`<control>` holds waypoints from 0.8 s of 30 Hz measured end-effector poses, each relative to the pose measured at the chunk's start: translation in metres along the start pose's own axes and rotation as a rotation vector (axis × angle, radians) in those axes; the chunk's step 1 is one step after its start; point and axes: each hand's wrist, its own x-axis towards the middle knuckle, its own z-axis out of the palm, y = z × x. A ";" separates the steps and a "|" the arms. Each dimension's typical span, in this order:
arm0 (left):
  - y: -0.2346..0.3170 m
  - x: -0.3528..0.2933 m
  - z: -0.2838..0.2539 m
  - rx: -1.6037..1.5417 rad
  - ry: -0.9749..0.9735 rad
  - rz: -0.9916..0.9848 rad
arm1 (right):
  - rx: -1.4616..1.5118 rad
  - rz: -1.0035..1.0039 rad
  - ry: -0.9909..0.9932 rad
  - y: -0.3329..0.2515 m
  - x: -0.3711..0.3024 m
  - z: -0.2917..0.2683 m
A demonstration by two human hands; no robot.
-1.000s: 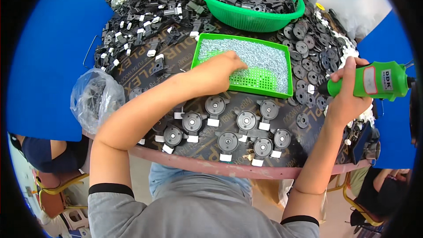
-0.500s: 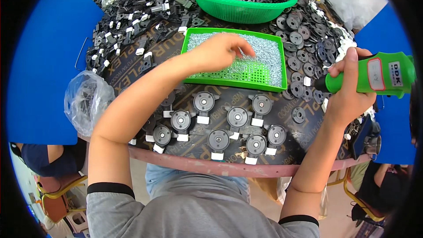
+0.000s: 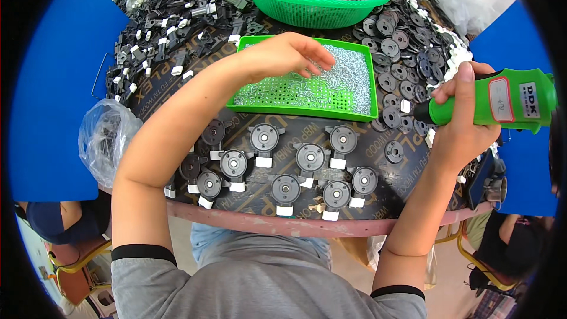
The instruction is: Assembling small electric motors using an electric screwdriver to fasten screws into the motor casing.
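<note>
My left hand (image 3: 295, 56) hovers over a shallow green tray (image 3: 307, 113), fingers stretched and slightly apart, with nothing visible in them. Small silvery screws (image 3: 353, 77) fill the tray's right and far parts, and its perforated bottom shows through toward the near side. On the right, my right hand (image 3: 466, 124) is wrapped round a green electric screwdriver (image 3: 511, 100), held sideways with its black nose pointing left. Between my arms, several round black assemblies (image 3: 286, 189) with white tabs lie on the dark tabletop; some have a bright metal centre.
Behind the tray stands a green basket (image 3: 313, 13) heaped with black parts. Loose black brackets (image 3: 183, 3) spread over the far left, and black discs (image 3: 390, 47) over the right. A clear plastic bag (image 3: 106, 142) sits at the left edge. Other people sit on both sides.
My left hand has shifted slightly left over the tray, and its bent fingers have straightened. The right hand still holds the screwdriver in nearly the same place. The whole view has shifted a little.
</note>
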 end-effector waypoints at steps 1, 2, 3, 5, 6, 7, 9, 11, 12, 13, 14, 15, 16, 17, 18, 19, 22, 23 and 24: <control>0.000 0.000 -0.002 0.012 0.023 -0.058 | 0.001 -0.002 -0.001 -0.001 0.000 0.000; -0.002 0.000 0.000 0.014 0.019 -0.061 | 0.000 0.002 0.003 -0.001 0.000 0.000; -0.002 0.000 0.008 -0.113 -0.030 -0.076 | -0.006 0.005 0.003 -0.001 0.000 -0.001; -0.004 0.005 0.019 -0.241 -0.084 -0.090 | -0.017 0.010 0.005 -0.001 -0.002 -0.001; -0.004 0.010 0.026 -0.276 -0.147 -0.115 | -0.004 -0.004 -0.013 0.000 -0.002 -0.002; -0.004 0.013 0.030 -0.311 -0.211 -0.140 | 0.008 -0.017 -0.031 0.001 -0.003 -0.002; 0.003 0.015 0.028 -0.307 -0.220 -0.166 | 0.052 -0.014 -0.009 0.003 -0.003 0.000; 0.012 0.012 0.013 -0.305 -0.158 -0.174 | 0.101 -0.009 0.010 0.003 -0.002 0.000; 0.010 0.010 0.003 -0.350 -0.110 -0.151 | 0.030 0.001 -0.007 0.002 -0.002 -0.001; 0.008 0.008 -0.004 -0.328 -0.048 -0.151 | -0.039 0.010 -0.026 0.000 -0.003 -0.001; 0.005 0.007 -0.005 -0.338 -0.035 -0.177 | -0.037 0.014 -0.024 -0.002 -0.004 0.000; 0.002 0.008 -0.004 -0.350 -0.019 -0.201 | -0.025 0.020 -0.026 -0.003 -0.004 0.000; -0.001 0.009 0.001 -0.351 -0.016 -0.201 | -0.012 0.025 -0.029 -0.005 -0.004 0.000; -0.005 0.012 0.008 -0.389 -0.097 -0.214 | -0.010 0.024 -0.031 -0.006 -0.006 0.001; -0.003 0.016 0.015 -0.426 -0.182 -0.223 | 0.005 0.032 -0.035 -0.005 -0.008 0.002; -0.001 0.018 0.019 -0.427 -0.182 -0.218 | 0.019 0.040 -0.040 -0.005 -0.010 0.002; 0.002 0.020 0.025 -0.347 -0.261 -0.247 | 0.024 0.033 -0.063 -0.004 -0.011 0.006; 0.001 0.020 0.019 -0.347 -0.261 -0.245 | 0.030 0.035 -0.069 -0.003 -0.010 0.006; -0.002 0.018 0.010 -0.288 -0.242 -0.281 | 0.029 0.036 -0.074 -0.003 -0.010 0.007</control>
